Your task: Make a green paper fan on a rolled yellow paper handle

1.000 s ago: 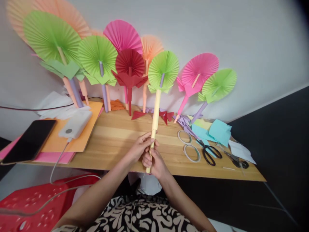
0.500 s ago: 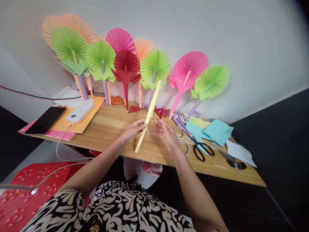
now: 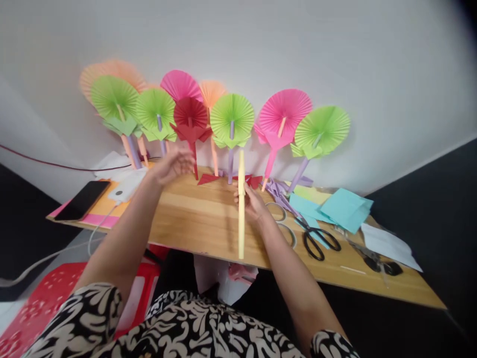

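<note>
The right hand (image 3: 253, 203) holds a long pale yellow paper tube (image 3: 241, 226) near its middle, with the fingers curled around it from the right side. The tube is over the wooden table (image 3: 194, 214), with its top end pointing to the far side and its low end by the near edge. The left hand (image 3: 174, 165) holds no tube; its fingers are loose and a bit bent. It is up on the left, in front of the stick of a dark red paper fan (image 3: 190, 113). It is hard to tell if the fingertips touch that stick.

More round paper fans lean on the wall at the far side. A green fan (image 3: 223, 117) with a purple stick is just behind the tube, and a bright pink fan (image 3: 294, 107) is to its right. Red paper scraps (image 3: 208, 179) lie by the fans. To the right of the tube are tape rolls (image 3: 284, 213), black-handled scissors (image 3: 315, 243) and blue paper (image 3: 348, 210). On the far left, a black phone (image 3: 82, 200) lies beside a white power bank (image 3: 128, 187).
</note>
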{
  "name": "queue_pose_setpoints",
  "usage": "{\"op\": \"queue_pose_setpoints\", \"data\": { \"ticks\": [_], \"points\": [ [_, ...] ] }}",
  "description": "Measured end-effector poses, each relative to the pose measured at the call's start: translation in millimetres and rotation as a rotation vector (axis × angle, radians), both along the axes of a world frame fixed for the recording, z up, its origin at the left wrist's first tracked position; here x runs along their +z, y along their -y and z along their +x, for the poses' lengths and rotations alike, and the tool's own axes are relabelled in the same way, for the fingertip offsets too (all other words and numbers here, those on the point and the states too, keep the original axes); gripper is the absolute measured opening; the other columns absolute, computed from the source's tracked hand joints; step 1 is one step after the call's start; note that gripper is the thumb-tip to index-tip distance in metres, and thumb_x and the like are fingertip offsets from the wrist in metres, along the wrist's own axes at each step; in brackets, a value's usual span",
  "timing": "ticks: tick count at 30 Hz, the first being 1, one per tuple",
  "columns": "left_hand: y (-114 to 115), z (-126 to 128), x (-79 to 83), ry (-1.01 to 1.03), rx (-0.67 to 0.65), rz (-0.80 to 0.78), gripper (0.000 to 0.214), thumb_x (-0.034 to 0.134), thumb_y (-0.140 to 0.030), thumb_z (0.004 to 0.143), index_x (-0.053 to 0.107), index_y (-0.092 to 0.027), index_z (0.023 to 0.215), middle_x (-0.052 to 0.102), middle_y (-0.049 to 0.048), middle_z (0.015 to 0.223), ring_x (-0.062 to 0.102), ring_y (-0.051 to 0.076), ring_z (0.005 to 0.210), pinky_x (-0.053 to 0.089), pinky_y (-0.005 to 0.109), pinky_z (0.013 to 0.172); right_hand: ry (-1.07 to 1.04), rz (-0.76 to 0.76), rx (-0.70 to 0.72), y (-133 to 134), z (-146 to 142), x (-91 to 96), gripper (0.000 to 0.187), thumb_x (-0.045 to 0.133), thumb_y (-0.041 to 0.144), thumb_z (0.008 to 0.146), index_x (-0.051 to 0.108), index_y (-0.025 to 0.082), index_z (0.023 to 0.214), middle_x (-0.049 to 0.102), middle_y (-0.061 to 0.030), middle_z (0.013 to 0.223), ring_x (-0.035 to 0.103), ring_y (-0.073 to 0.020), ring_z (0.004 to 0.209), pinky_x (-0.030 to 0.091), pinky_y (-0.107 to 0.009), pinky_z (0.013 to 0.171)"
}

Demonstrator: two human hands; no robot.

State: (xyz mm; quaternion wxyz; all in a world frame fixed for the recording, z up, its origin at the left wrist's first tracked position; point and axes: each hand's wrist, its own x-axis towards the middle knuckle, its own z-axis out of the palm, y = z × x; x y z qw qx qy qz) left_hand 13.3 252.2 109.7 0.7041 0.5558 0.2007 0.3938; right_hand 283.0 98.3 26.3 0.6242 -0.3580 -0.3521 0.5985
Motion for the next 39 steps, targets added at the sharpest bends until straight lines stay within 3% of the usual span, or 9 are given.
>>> {"op": "queue_pose_setpoints", "data": {
  "ticks": [2,4,7,13,17,21,27,34,39],
  "points": [
    [-11,5,14.2,0.251,0.218,-0.051,0.035,0.056,-0.045,0.097,0.067,-0.016,0.081,0.069,0.0008,0.068,0.063,0.008,0.053,0.046,0.016,0.05,0.009,-0.016,0.03,3,-6,-6.7,0.04,0.075,0.052,0.08,0.071,0.017,0.099,0.07,-0.0004,0.069,0.06,-0.0089,0.052,0.048,-0.019,0.047],
    [-9,28,15.0,0.199,0.227,-0.078,0.037,0.056,-0.045,0.097,0.064,-0.014,0.078,0.067,0.001,0.064,0.059,0.008,0.047,0.04,0.018,0.043,0.023,-0.032,0.055,7,-10,-11.9,0.044,0.08,0.054,0.074,0.072,0.017,0.096,0.069,-0.0001,0.067,0.057,-0.0078,0.05,0.045,-0.018,0.045],
    [10,75,-8.8,-0.068,0.176,-0.024,0.037,0.063,-0.043,0.093,0.065,-0.011,0.076,0.064,0.0026,0.058,0.055,0.009,0.044,0.037,0.02,0.041,0.047,-0.057,0.087,13,-13,-16.0,0.048,0.085,0.055,0.066,0.071,0.017,0.091,0.067,0.001,0.064,0.056,-0.008,0.048,0.044,-0.019,0.044],
    [46,120,-65.7,-0.071,0.136,-0.095,0.05,0.057,-0.06,0.092,0.066,-0.011,0.087,0.063,0.0029,0.059,0.058,0.012,0.047,0.042,0.022,0.048,0.133,-0.07,0.099,15,-19,-17.9,0.05,0.083,0.06,0.065,0.065,0.018,0.087,0.064,0.0027,0.061,0.054,-0.0083,0.047,0.041,-0.02,0.044],
    [45,125,-68.5,0.01,-0.047,-0.144,0.052,0.061,-0.059,0.089,0.064,-0.01,0.106,0.071,0.008,0.074,0.068,0.017,0.063,0.053,0.029,0.063,0.223,-0.082,0.117,11,-23,-21.6,0.049,0.084,0.059,0.064,0.06,0.019,0.077,0.063,0.0023,0.058,0.054,-0.0096,0.047,0.04,-0.021,0.045],
    [39,120,-68.4,0.098,-0.053,-0.167,0.051,0.076,-0.042,0.081,0.058,-0.012,0.118,0.073,0.0061,0.082,0.069,0.015,0.07,0.051,0.026,0.069,0.281,-0.088,0.107,10,-25,-26.2,0.046,0.083,0.056,0.068,0.055,0.02,0.073,0.061,0.004,0.057,0.052,-0.0087,0.047,0.039,-0.021,0.047],
    [39,116,-76.5,0.16,-0.015,-0.215,0.053,0.082,-0.031,0.075,0.059,-0.011,0.118,0.074,0.0056,0.083,0.067,0.014,0.068,0.05,0.025,0.067,0.326,-0.107,0.146,12,-26,-28.2,0.045,0.075,0.055,0.078,0.064,0.018,0.101,0.061,0.0051,0.059,0.051,-0.0093,0.049,0.037,-0.022,0.048],
    [26,107,-77.2,0.212,0.148,-0.296,0.029,0.063,-0.042,0.092,0.064,-0.013,0.098,0.07,0.0024,0.069,0.064,0.012,0.061,0.05,0.024,0.065,0.327,-0.122,0.237,18,-31,-23.3,0.038,0.071,0.053,0.082,0.064,0.018,0.094,0.056,0.0056,0.052,0.047,-0.0092,0.043,0.033,-0.023,0.046],
    [22,104,-75.5,0.251,0.118,-0.392,0.048,0.053,-0.061,0.094,0.067,-0.015,0.098,0.071,0.0042,0.072,0.067,0.015,0.065,0.051,0.027,0.066,0.288,-0.136,0.217,20,-32,-18.6,0.037,0.067,0.054,0.082,0.064,0.019,0.093,0.052,0.0067,0.048,0.045,-0.0099,0.042,0.033,-0.024,0.046]
  ]
}}
